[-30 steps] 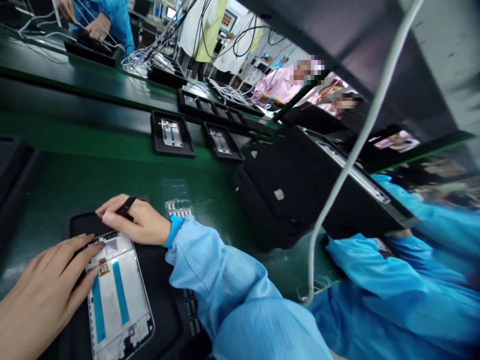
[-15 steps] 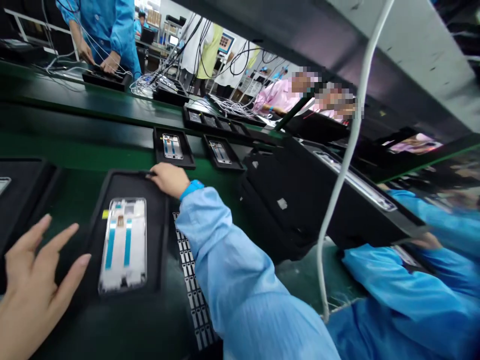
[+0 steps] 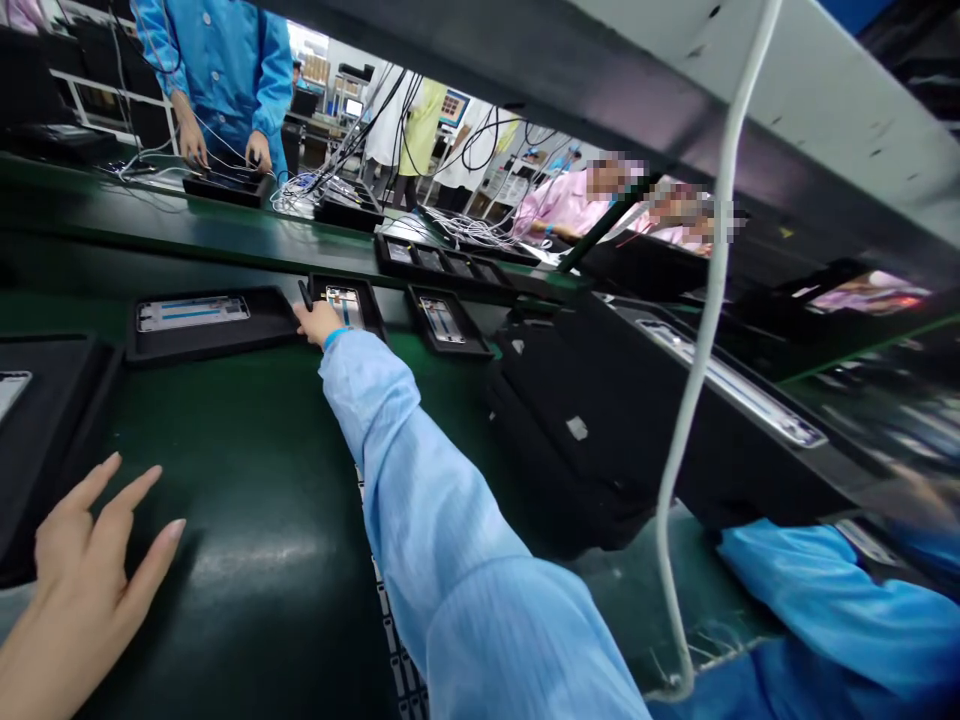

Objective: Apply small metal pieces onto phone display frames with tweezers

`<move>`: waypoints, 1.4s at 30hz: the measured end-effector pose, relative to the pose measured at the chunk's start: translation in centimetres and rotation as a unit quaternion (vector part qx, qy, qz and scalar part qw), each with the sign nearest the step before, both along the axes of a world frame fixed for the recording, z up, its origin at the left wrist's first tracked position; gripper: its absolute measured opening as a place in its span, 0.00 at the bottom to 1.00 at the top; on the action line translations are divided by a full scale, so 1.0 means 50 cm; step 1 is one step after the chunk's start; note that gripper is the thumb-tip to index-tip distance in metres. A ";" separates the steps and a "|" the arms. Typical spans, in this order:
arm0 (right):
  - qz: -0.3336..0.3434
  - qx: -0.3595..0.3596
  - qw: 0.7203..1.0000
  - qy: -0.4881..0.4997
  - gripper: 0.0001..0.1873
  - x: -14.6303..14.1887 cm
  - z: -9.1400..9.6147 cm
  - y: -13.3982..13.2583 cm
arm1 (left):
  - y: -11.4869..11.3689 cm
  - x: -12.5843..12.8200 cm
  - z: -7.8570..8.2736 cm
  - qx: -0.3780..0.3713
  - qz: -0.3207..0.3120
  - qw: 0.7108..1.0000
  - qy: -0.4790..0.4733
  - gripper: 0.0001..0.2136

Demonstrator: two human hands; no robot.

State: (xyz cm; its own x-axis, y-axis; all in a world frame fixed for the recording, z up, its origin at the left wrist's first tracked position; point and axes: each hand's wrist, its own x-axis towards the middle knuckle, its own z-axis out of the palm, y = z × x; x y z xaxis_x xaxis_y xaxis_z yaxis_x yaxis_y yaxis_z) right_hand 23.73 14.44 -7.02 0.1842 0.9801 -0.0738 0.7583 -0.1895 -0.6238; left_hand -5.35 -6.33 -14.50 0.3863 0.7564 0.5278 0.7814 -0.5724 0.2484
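My right hand (image 3: pixel 318 321) is stretched far forward, closed round a small black tool (image 3: pixel 304 294), and touches the right end of a black tray (image 3: pixel 267 318). That tray lies crosswise and carries a white phone frame (image 3: pixel 192 312) with blue strips. My left hand (image 3: pixel 84 565) hovers over the green surface (image 3: pixel 247 470) at the lower left, fingers spread, holding nothing. Another black tray (image 3: pixel 52 420) sits just beyond its fingertips.
Two more black trays with phone frames (image 3: pixel 345 303) (image 3: pixel 444 322) lie beside my right hand. A large black fixture (image 3: pixel 600 420) stands to the right, with a white cable (image 3: pixel 697 360) hanging before it. A person in blue (image 3: pixel 225 70) works across the line. A strip of small parts (image 3: pixel 394 640) lies under my sleeve.
My right hand has pushed the tray with the phone frame away from me and turned it crosswise at the far side. My left hand stayed at the lower left with its fingers apart.
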 end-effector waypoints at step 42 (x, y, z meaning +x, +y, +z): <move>0.209 0.167 0.940 0.210 0.16 0.045 -0.035 -0.559 | 0.180 0.074 0.032 -0.218 -0.155 0.957 0.113 0.28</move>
